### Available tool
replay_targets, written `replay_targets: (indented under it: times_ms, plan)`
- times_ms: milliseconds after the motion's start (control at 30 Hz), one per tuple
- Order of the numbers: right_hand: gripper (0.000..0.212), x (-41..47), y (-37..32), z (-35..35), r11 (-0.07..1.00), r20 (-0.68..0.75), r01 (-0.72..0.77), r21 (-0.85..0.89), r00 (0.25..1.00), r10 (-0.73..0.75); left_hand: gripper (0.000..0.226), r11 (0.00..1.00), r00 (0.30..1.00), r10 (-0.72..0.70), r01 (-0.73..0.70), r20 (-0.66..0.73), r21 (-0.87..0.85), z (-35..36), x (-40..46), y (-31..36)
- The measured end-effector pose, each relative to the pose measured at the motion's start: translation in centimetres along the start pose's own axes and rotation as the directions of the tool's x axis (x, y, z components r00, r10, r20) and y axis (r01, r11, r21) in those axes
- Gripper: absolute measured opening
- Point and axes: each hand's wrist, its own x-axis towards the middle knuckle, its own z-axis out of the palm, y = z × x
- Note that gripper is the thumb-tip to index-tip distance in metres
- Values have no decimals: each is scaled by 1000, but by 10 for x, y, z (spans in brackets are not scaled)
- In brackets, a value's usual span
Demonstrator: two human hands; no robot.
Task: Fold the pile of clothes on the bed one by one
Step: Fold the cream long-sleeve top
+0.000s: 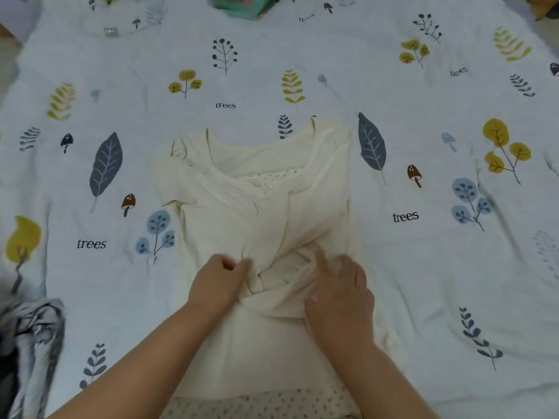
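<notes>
A cream long-sleeved top (263, 182) is laid flat on the tree-print bedsheet (423, 267), neckline away from the person, its sleeves crossed over the chest. The left hand (216, 284) is closed in a pinch on a gathered fold of the fabric near the middle; the right hand (338, 291) is spread flat on the cloth beside it, fingers relaxed and pressing rather than gripping.

The risk lies in the crossed sleeves — if the bunched fabric is pulled while only one side is pinned, the sleeves may be dragged out of line and the side folds undone. Creases already gathered under the pinch could be locked in by the next fold.

A grey crumpled garment (33, 343) is waiting at the left edge, and a folded stack (242, 6) is partly seen at the far edge.
</notes>
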Motion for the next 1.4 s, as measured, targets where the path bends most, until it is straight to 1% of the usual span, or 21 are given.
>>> replay_targets:
  times_ms: [100,167,200,267,300,367,433,467,533,600,667,700,767,833,933,1000,1133,1200,1267,1300,1400]
  plan:
    - [58,7,3,10,998,-2,-29,-59,1000,29,32,992,983,-121,116,139,42,7,-7,2]
    - [41,10,2,10,997,-21,-10,-76,1000,8,19,983,953,-175,181,249,-3,10,-10,1]
    - [31,11,1,7,996,-48,5,-92,999,-9,10,983,950,-172,184,259,-22,10,-10,0]
    - [14,7,-7,-3,992,-156,35,-120,986,-53,16,983,963,-112,144,245,-117,4,-8,-3]
    - [12,3,-13,-9,995,-224,63,-71,972,-78,20,970,965,-73,127,250,-207,1,-8,-4]
    - [25,-11,-28,-16,978,-278,206,16,941,-193,23,891,962,-46,162,270,-424,-9,-10,-8]
    - [35,-30,-45,-15,926,-216,378,21,906,-365,24,783,949,-81,251,306,-570,-18,-11,-13]
    - [37,-39,-53,-11,897,-145,440,42,891,-431,21,768,948,-101,267,302,-581,-21,-9,-19]
    - [36,-56,-63,7,837,22,545,47,838,-546,16,867,976,-112,187,185,-462,-25,-3,-30]
    - [27,-61,-67,23,757,123,652,-36,755,-644,18,957,998,-33,46,50,-287,-28,-1,-37]
    - [30,-54,-68,29,725,104,689,6,720,-686,20,986,996,91,-90,5,-141,-28,-1,-40]
    - [25,-47,-66,22,744,45,662,86,744,-667,21,986,989,149,-149,-6,-72,-27,-1,-42]
    - [11,-21,-61,0,829,-48,515,217,854,-518,23,974,974,226,-226,-23,18,-26,1,-46]
    - [20,21,-51,-20,903,-105,333,272,943,-316,22,962,963,267,-264,-46,64,-26,5,-46]
    - [29,92,-38,-41,957,-209,209,204,964,-166,23,946,947,314,-306,-72,105,-27,12,-41]
    - [34,134,-38,-44,977,-218,175,121,965,-146,24,943,944,324,-316,-63,103,-27,18,-37]
    - [57,187,-43,-41,985,17,158,-73,987,-157,25,949,952,306,-302,-28,85,-26,27,-35]
    - [48,202,-45,-38,968,85,198,-151,979,-187,29,947,949,315,-312,-28,76,-25,30,-37]
    - [19,213,-48,-39,946,54,218,-241,976,-211,33,942,943,332,-330,-30,57,-24,34,-39]
    - [13,218,-49,-41,939,9,200,-280,979,-205,35,942,942,335,-333,-28,44,-24,35,-39]
    - [17,236,-49,-51,943,-190,110,-315,966,-176,37,940,940,340,-340,-33,17,-22,41,-39]
